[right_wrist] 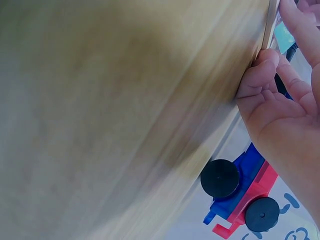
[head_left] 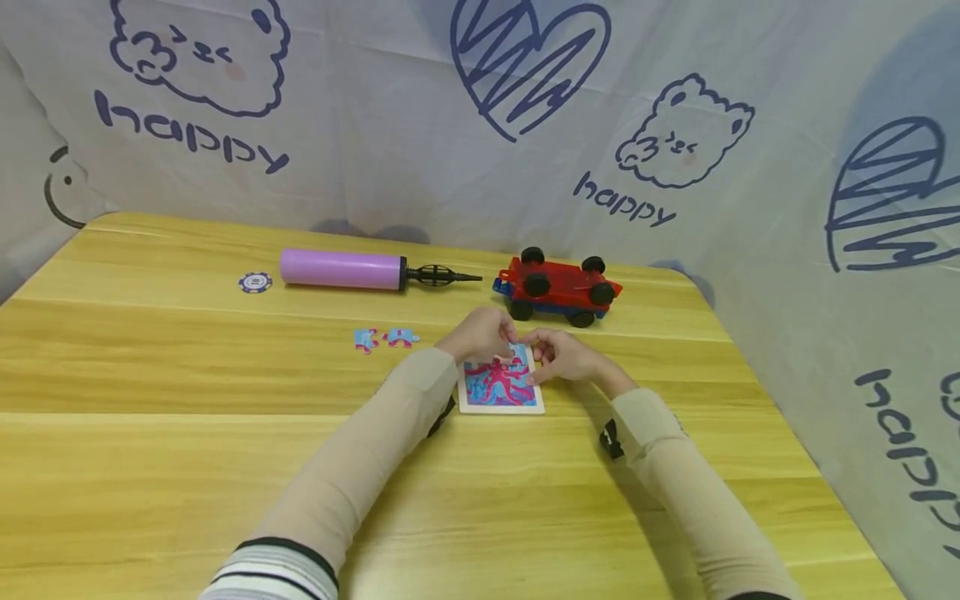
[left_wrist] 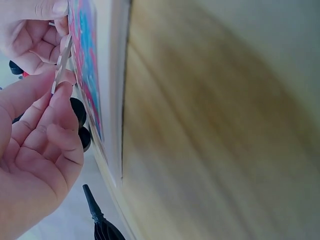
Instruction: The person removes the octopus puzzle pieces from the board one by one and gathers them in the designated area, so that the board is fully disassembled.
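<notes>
Left hand (head_left: 480, 333) pinches a puzzle piece (left_wrist: 61, 62) over the puzzle board (head_left: 501, 387); right hand (head_left: 564, 354) grips the board edge on the bench (head_left: 187, 467)

This looks like a play corner set up for recording rather than a lived-in room: a wooden table (head_left: 187, 467) stands against a pale cloth backdrop (head_left: 390, 158) printed with cartoon bears, scribbled hearts and the word "happy", which hangs on all sides. Toys lie on the table: a red and blue toy car (head_left: 558, 287), a purple hand pump (head_left: 345, 269), a small jigsaw puzzle (head_left: 501, 385), loose puzzle pieces (head_left: 384, 337) and a round chip (head_left: 255, 282)
</notes>
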A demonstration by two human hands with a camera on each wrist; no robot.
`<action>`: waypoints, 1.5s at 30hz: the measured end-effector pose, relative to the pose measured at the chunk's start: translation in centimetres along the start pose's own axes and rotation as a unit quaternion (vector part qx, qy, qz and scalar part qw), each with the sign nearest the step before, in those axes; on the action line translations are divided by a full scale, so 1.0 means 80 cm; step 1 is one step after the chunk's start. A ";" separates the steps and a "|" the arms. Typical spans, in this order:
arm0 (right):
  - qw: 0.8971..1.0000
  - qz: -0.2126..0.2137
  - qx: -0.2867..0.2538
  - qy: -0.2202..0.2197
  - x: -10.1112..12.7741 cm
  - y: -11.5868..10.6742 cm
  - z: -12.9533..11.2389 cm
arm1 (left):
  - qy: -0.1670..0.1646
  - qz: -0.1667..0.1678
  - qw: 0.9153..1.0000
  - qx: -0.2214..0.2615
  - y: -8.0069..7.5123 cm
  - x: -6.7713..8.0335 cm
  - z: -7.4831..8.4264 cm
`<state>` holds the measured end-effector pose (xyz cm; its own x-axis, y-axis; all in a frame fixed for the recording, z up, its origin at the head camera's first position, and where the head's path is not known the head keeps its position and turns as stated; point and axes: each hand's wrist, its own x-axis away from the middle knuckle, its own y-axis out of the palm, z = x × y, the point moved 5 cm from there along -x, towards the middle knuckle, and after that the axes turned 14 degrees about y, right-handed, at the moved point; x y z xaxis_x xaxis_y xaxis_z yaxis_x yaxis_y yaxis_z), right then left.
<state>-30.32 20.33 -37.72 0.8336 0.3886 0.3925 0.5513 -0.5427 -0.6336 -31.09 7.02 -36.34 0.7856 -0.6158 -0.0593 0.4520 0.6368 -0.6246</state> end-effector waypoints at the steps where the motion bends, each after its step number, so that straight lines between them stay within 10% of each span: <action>1: 1.000 -0.001 0.001 0.001 0.000 0.000 0.000 | 0.001 0.001 1.000 0.002 0.000 0.000 0.000; 22: 1.000 0.007 0.007 0.005 -0.001 0.000 0.002 | -0.018 0.057 0.989 0.133 0.002 -0.003 -0.006; 45: 1.000 0.007 0.003 0.012 -0.001 0.000 0.002 | -0.022 0.063 0.987 0.144 -0.029 0.015 -0.023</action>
<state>-30.37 20.40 -37.84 0.8420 0.3630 0.3992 0.5393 -0.5440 -0.6428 -31.97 3.95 -36.38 0.8582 -0.5061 -0.0851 0.4452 0.8166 -0.3673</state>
